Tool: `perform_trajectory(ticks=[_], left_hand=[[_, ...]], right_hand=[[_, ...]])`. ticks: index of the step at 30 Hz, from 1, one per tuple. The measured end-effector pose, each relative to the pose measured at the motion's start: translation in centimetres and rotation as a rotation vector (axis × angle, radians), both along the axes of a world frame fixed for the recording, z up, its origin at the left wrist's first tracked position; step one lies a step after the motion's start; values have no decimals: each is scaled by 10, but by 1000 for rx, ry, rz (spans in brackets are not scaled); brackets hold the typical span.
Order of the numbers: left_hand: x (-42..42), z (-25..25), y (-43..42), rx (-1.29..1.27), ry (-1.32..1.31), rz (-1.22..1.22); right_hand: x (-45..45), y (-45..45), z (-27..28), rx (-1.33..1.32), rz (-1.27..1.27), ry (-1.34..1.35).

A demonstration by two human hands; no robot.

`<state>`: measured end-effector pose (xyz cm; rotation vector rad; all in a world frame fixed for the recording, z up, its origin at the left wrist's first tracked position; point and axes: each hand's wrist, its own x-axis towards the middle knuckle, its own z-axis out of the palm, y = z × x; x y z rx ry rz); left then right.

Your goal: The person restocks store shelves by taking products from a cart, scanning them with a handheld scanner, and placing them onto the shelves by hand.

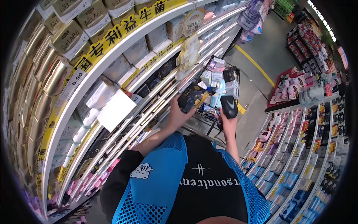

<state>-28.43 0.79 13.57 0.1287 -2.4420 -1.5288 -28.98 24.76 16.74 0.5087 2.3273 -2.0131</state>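
Now my left hand [179,113] grips a dark, gold-patterned package [191,98] near the heaped goods [217,77] ahead, while my right hand [229,120] closes around a black handheld device [228,103].

tons of gold packs [69,39] lined the front edge of the white shelf [128,43], pink packs [296,83] sat inside the red display bin [276,89], plus a yellow line [257,64] ran along the floor [274,50]

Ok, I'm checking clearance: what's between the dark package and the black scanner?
In the head view, light blue packs show between package and scanner, but farther back.
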Motion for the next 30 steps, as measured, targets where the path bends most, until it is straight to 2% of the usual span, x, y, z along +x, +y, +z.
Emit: perform_trajectory(ticks=[1,4,5,8,10,13,14,20,24,27,28,30], left_hand=[[2,10,2,-17,28,12],[15,28,14,-82,88,53],[20,34,18,-86,99,57],[40,51,30,-7,114,-20],[50,46,32,50,141,-62],[54,36,24,755,-121,-214],[56,35,20,798,-138,-206],[64,21,23,608,-84,-110],[62,12,27,441,-137,-185],[65,11,29,333,-255,-273],[67,8,31,373,-260,-275],[66,5,28,660,-328,-281]], right_hand=[[-5,-12,13,-125,-8,19],[-9,-37,42,-249,38,48],[-8,-44,45,-266,43,38],[-7,-50,21,-250,33,245],[-3,-50,34,-356,20,162],[4,-42,25,-419,8,158],[8,-38,21,-449,17,140],[23,-39,9,-422,29,104],[29,-40,9,-382,79,110],[37,-36,9,-211,258,72],[40,-37,8,-210,282,101],[42,-30,4,-172,389,54]])
